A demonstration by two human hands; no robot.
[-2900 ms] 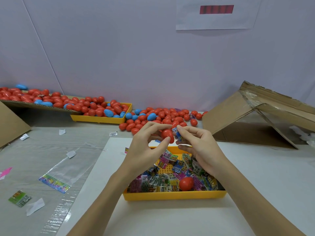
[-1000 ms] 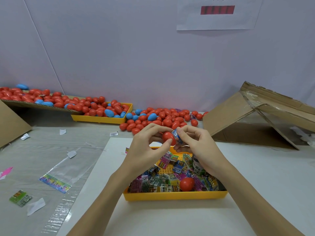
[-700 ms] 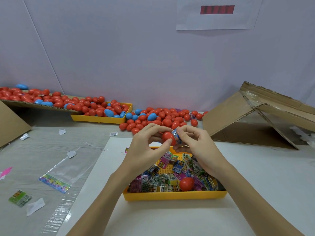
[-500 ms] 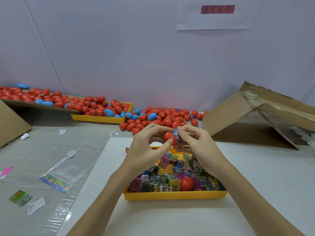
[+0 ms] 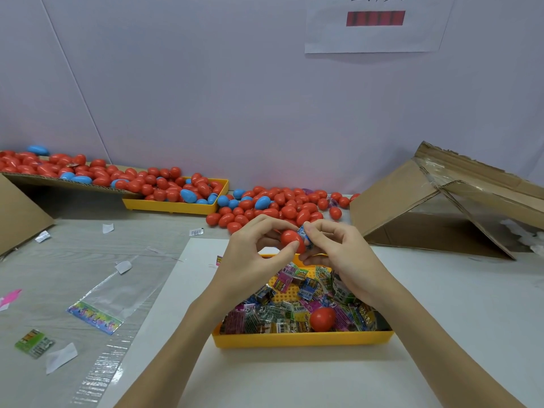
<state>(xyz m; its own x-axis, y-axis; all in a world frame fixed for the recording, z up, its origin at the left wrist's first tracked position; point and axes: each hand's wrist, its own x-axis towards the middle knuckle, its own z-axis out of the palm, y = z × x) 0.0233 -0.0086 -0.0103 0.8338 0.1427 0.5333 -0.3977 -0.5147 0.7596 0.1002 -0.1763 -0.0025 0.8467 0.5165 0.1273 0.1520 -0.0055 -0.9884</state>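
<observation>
So, biggest first: a torn cardboard box [image 5: 412, 201] lies open at the right edge of the frame. The white sign [image 5: 375, 39] at upper right has a red bar, but the characters above it are cut off and unreadable. Red and blue eggs [image 5: 279, 204] heap along the back wall. At lower centre is a yellow tray [image 5: 303, 338] of printed packets, with text too small to read. Above its far edge, the left hand [image 5: 250, 260] pinches a red egg [image 5: 290, 238], long axis roughly left-right. The right hand [image 5: 344, 260] pinches a small blue packet [image 5: 303, 233] against the egg's right end.
</observation>
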